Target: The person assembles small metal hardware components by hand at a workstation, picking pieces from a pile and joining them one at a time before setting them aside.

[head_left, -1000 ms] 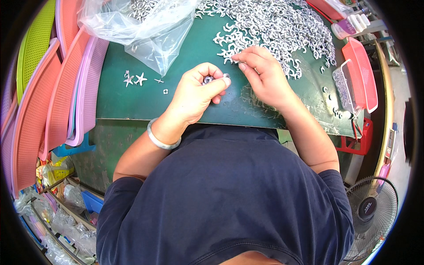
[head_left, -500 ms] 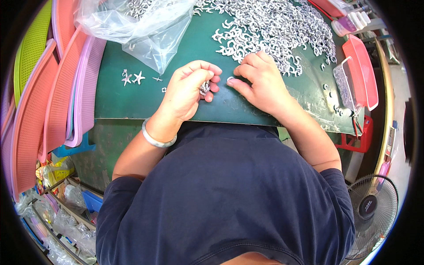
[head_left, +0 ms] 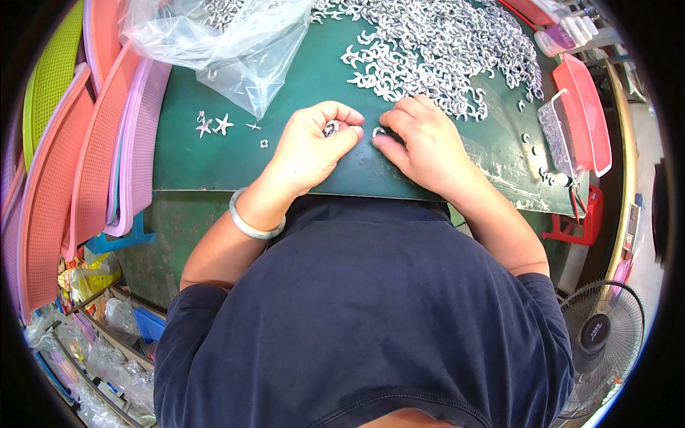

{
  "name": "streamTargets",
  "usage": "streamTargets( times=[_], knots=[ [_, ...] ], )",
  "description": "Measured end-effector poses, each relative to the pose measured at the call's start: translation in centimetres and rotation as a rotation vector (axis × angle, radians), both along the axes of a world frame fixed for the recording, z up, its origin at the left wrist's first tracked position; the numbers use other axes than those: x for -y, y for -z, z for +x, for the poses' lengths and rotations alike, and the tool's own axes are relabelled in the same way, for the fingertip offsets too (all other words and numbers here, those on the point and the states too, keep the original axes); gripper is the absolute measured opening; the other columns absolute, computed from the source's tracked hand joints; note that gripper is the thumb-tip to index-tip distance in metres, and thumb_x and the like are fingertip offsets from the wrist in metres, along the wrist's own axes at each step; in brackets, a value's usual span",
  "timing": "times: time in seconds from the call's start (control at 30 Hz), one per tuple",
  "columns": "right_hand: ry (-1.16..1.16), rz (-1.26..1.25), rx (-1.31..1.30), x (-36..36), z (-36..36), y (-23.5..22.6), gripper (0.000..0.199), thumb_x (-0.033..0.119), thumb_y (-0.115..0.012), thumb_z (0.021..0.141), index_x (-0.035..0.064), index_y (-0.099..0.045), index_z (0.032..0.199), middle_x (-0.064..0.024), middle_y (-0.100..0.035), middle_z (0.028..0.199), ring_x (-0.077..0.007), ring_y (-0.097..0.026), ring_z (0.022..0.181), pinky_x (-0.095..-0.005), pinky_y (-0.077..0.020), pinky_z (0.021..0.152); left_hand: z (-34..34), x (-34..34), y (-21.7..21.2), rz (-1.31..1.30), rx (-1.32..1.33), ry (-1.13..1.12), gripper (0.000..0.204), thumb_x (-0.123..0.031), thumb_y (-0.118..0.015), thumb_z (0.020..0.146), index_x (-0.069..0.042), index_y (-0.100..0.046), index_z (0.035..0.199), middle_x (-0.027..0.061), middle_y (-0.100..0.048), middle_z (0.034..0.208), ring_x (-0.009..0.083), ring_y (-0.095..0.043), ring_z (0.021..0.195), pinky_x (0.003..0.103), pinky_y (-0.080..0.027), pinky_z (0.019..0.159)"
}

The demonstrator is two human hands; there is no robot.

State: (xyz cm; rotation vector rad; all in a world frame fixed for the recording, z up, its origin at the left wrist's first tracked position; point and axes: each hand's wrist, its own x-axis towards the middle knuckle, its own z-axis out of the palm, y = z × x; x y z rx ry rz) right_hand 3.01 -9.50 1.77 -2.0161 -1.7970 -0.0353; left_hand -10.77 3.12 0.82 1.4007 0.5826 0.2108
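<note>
My left hand [head_left: 308, 146], a bangle on its wrist, is curled around several small silver crescent pieces [head_left: 330, 128] that show between thumb and fingers. Just right of it, my right hand [head_left: 427, 148] pinches a single silver crescent piece [head_left: 378, 132] between thumb and forefinger. Both hands are over the near part of the green table [head_left: 214, 167], fingertips close but apart. A large pile of similar crescent pieces [head_left: 442, 53] spreads beyond my right hand. Left of my left hand lie star-shaped metal pieces [head_left: 223, 124] and a small square-looking piece [head_left: 264, 143].
A clear plastic bag [head_left: 246, 75] of metal pieces lies at the far left. Pink and purple baskets [head_left: 100, 164] stand at the left edge. On the right are a pink basket [head_left: 581, 114], loose dark rings [head_left: 546, 176], a red stool [head_left: 589, 217] and a fan [head_left: 599, 342].
My left thumb and fingers have closed further over the crescent pieces, hiding most of them. The piece in my right hand now shows more clearly, and its fingers have shifted slightly.
</note>
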Motion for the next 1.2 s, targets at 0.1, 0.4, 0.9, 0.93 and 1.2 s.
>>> streamTargets(
  times=[0.1, 0.4, 0.9, 0.93, 1.2],
  knots=[
    [0.011, 0.011, -0.047, 0.1, 0.0, 0.7, 0.011, 0.014, -0.065, 0.072, 0.0052, -0.059, 0.074, -0.0081, -0.056, 0.076, -0.027, -0.054, 0.078, -0.0363, -0.0442, 0.073, 0.2, 0.2, 0.6, 0.21, -0.019, 0.044, 0.015, -0.007, -0.064, 0.08, 0.0, -0.062, 0.093, -0.0048, -0.052, 0.068, 0.0011, -0.043, 0.06, 0.017, -0.037, 0.053],
    [0.045, 0.084, -0.507, 0.9, 0.1, 1.0, 0.01, 0.007, -0.065, 0.071, 0.0053, -0.057, 0.076, -0.0075, -0.055, 0.072, -0.0258, -0.055, 0.07, -0.0363, -0.0442, 0.063, 0.8, 0.9, 0.0, 0.51, -0.082, 0.161, 0.016, -0.008, -0.069, 0.075, -0.001, -0.064, 0.088, -0.0018, -0.053, 0.07, 0.0052, -0.044, 0.065, 0.02, -0.039, 0.06],
    [-0.005, 0.098, -0.013, 1.7, 2.7, 0.7, 0.02, 0.008, -0.066, 0.069, 0.0071, -0.064, 0.089, -0.0062, -0.052, 0.085, -0.0253, -0.05, 0.082, -0.0346, -0.0425, 0.073, 1.2, 0.5, -0.1, -0.324, 0.126, 0.072, 0.009, 0.0, -0.058, 0.079, -0.004, -0.053, 0.086, 0.0032, -0.054, 0.076, 0.0086, -0.05, 0.066, 0.021, -0.041, 0.058],
    [-0.036, 0.093, -0.045, 1.9, 2.8, 0.6, 0.02, 0.008, -0.065, 0.069, 0.0073, -0.064, 0.088, -0.0062, -0.052, 0.085, -0.0253, -0.049, 0.082, -0.0347, -0.0423, 0.074, 1.4, 0.1, 0.0, -0.529, 0.228, 0.079, 0.012, 0.002, -0.051, 0.078, -0.006, -0.048, 0.086, 0.0073, -0.053, 0.08, 0.013, -0.052, 0.065, 0.023, -0.042, 0.054],
    [0.085, 0.136, 0.023, 0.6, 3.1, 1.1, 0.016, 0.009, -0.066, 0.068, 0.0077, -0.065, 0.084, -0.0059, -0.052, 0.085, -0.0245, -0.049, 0.082, -0.0346, -0.042, 0.074, 3.5, -1.5, -1.0, -0.188, -0.018, 0.01, 0.009, -0.012, -0.06, 0.084, -0.004, -0.062, 0.086, -0.0008, -0.056, 0.066, 0.0091, -0.052, 0.061, 0.023, -0.045, 0.058]
  ],
)
